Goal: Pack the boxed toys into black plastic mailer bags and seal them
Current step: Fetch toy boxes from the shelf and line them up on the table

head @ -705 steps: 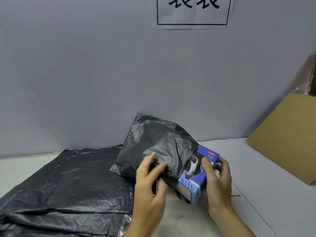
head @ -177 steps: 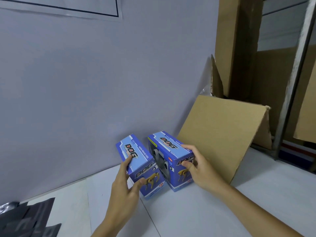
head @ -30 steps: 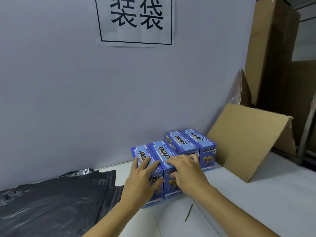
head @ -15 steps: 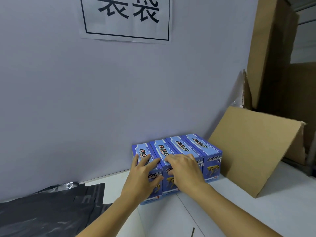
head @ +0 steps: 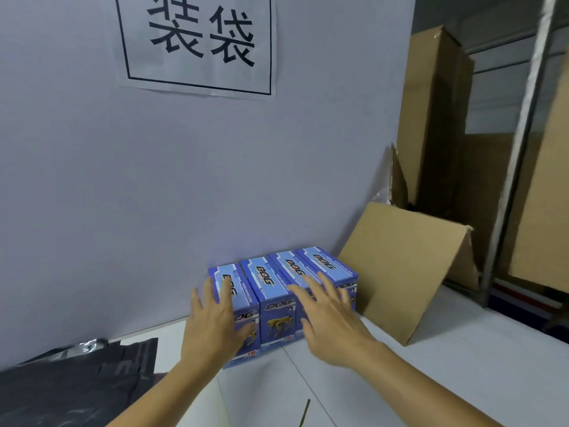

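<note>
Since half a second ago: lifted slightly off the four blue cardboard toy boxes [head: 281,298], both hands, fingers now spread wider; row itself unmoved, tight against the grey wall [head: 154,195].

Left hand [head: 215,323]: open, fingers straight and fanned, over the leftmost box, palm covering its front face; touching or just hovering, cannot tell. Right hand [head: 331,318]: open too, fingers splayed, over the near edge of the two right-hand boxes; contact equally unclear. Nothing gripped by either.

Straight ahead of the hands, the boxes, standing side by side and touching, on the white tabletop [head: 431,380]. Row running left to right along the wall, slightly angled; each box's long axis pointing from the person toward the wall. Leftmost box nearest the left hand and nearest the stack of flat black plastic mailer bags [head: 70,386] at the lower left, well apart from the right hand. Likely easiest next: one box drawn out by the left hand and carried leftward to the bags.

Look of the boxes: glossy blue with lighter blue tops, "DOG" printed in black and red lettering, a yellow robot-dog picture on the front faces, corners crisp, flaps shut.

Beside the row on the right, a leaning sheet of brown corrugated cardboard [head: 409,272]; above, a white paper sign [head: 197,41] with black characters.
</note>
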Action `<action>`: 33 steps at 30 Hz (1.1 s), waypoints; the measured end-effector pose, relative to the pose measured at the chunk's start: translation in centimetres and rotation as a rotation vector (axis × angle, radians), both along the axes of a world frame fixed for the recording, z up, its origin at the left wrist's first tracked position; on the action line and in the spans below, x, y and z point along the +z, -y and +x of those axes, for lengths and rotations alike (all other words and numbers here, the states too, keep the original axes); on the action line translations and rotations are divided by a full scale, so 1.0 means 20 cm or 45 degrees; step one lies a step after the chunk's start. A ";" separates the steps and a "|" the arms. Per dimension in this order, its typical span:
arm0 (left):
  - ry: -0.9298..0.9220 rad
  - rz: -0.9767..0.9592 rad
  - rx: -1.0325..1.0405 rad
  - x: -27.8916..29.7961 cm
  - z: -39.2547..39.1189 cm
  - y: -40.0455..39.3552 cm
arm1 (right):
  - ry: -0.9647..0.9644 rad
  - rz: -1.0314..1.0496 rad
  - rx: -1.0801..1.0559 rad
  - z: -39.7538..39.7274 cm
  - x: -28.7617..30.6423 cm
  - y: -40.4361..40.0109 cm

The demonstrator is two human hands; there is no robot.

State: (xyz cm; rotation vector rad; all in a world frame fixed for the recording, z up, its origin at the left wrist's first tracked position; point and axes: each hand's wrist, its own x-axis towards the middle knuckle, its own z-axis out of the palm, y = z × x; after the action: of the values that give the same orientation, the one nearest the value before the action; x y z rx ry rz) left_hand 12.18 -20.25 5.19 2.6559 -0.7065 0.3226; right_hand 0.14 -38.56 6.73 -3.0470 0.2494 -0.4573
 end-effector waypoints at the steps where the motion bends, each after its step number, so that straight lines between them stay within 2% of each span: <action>1: 0.016 -0.015 0.019 0.01 -0.04 0.00 | 0.006 -0.002 -0.014 -0.07 0.02 0.02; 3: 0.130 -0.008 -0.001 0.03 -0.13 0.01 | 0.015 -0.002 -0.044 -0.24 0.06 0.08; 6: 0.346 -0.205 -0.288 0.07 -0.33 0.12 | 0.044 0.057 -0.106 -0.52 0.16 0.17; 7: 0.344 -0.243 -0.370 0.10 -0.43 0.18 | 0.048 0.079 -0.151 -0.63 0.20 0.20; 10: 0.115 -0.296 -0.586 0.16 -0.73 0.39 | 0.023 0.116 -0.341 -0.95 0.34 0.29; 12: -0.161 -0.397 -0.775 0.18 -0.93 0.55 | -0.023 0.140 -0.438 -1.18 0.43 0.36; 15: -0.693 -0.490 -1.016 0.22 -1.26 0.78 | -0.021 0.208 -0.605 -1.53 0.56 0.47; 18: -0.965 -0.468 -1.208 0.24 -1.54 0.93 | -0.034 0.280 -0.765 -1.81 0.68 0.57; 22: -1.074 -0.323 -1.513 0.25 -1.99 1.09 | 0.073 0.317 -1.031 -2.27 0.79 0.69; 25: -1.145 -0.255 -1.725 0.20 -2.27 1.18 | 0.091 0.409 -1.205 -2.50 0.75 0.70; 27: -1.158 -0.180 -1.830 0.14 -2.41 1.22 | 0.013 0.412 -1.312 -2.56 0.67 0.69; 30: -0.918 -0.001 -1.856 0.08 -2.56 1.28 | -0.176 0.473 -1.387 -2.56 0.57 0.67; 31: -0.874 0.000 -1.832 0.06 -2.59 1.29 | -0.270 0.501 -1.402 -2.55 0.56 0.66; 33: -0.954 -0.080 -1.769 0.03 -2.63 1.31 | -0.468 0.526 -1.412 -2.54 0.53 0.65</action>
State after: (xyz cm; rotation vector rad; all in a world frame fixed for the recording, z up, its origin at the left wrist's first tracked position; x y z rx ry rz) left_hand -40.46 -46.45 5.75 1.4252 -1.8448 -0.9127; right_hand -50.58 -51.64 17.39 -2.2817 1.7837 0.1518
